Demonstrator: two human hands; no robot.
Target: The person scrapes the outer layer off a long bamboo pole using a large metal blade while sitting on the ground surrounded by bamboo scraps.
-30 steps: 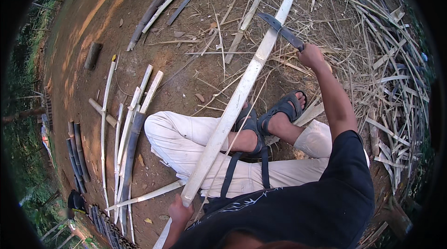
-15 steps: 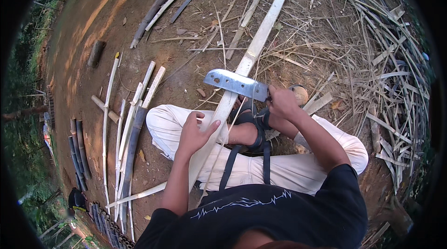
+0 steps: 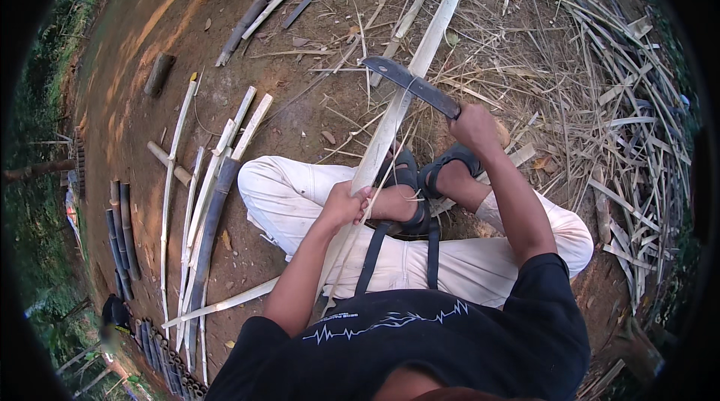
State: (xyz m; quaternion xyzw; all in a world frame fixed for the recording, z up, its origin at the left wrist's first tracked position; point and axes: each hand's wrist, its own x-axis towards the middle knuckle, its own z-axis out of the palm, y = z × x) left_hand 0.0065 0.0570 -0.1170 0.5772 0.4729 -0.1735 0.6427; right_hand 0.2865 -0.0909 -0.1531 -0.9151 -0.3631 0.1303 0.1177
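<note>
Brown dirt ground [image 3: 292, 146] w/ tons of stuff on it: thin pale dry shavings [image 3: 517, 75] upper R, big messy heap of long split strips [image 3: 637, 123] far R, long pale split-bamboo slats [image 3: 253, 127] on L, dark round bamboo lengths [image 3: 128, 232] nearby, plus 1 short brown log [image 3: 158, 75] upper L.

A short-sleeved black cloth T-shirt [image 3: 442, 345] printed with a jagged white line [image 3: 394, 321] was worn with loose cream-coloured cloth trousers [image 3: 472, 270], dark strapped sandals [image 3: 463, 155] and two narrow black straps [image 3: 433, 255].
</note>
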